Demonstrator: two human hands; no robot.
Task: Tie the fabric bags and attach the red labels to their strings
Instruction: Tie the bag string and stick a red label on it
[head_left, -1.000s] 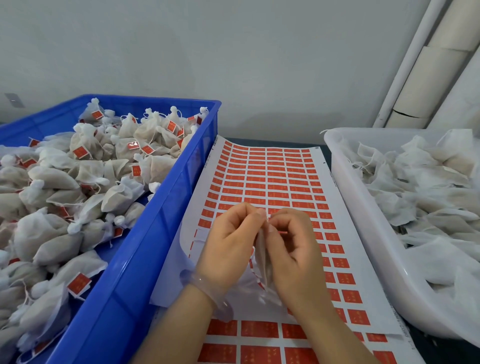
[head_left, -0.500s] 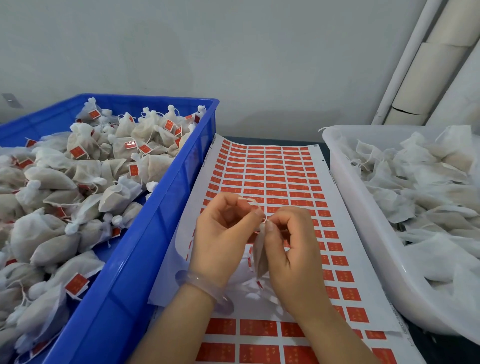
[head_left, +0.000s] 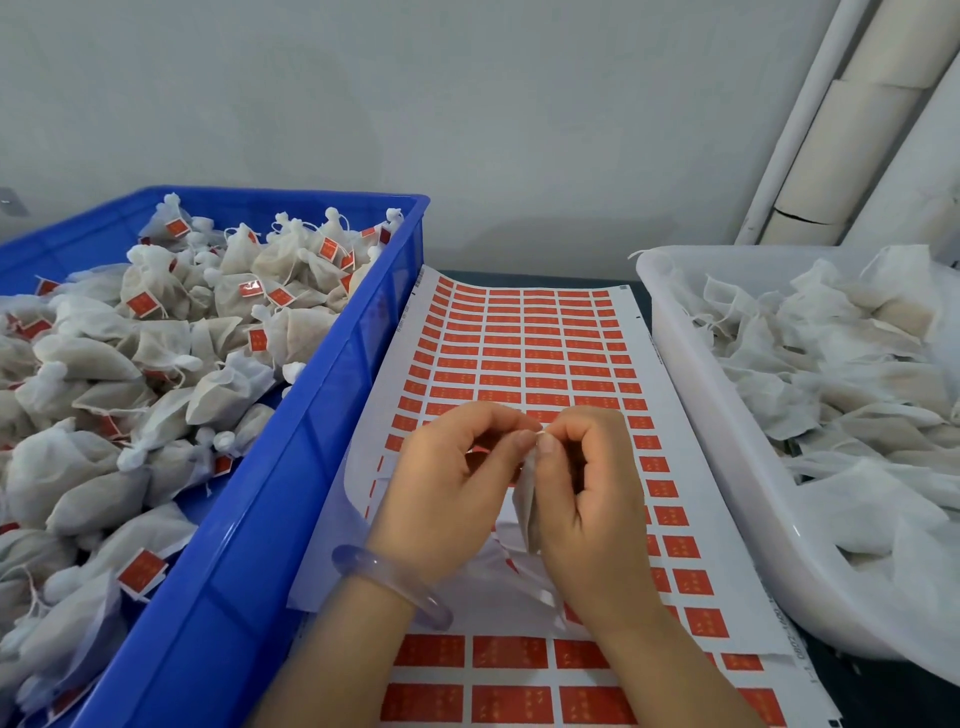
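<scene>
While pinched by their fingertips, fabric bag (head_left: 525, 512) between left hand (head_left: 447, 499) and right hand (head_left: 589, 501).

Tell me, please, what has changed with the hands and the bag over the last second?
Very little. The fingers of the left hand arched up slightly, opening a gap beneath them. Both it and the right hand kept pinching the top of the fabric bag over the label sheet; blue crate and white tub stayed put.

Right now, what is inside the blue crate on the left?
Tied fabric bags, heaped high, many with red labels on their strings. The floor of the blue crate and any lower bags are hidden beneath the heap.
</scene>
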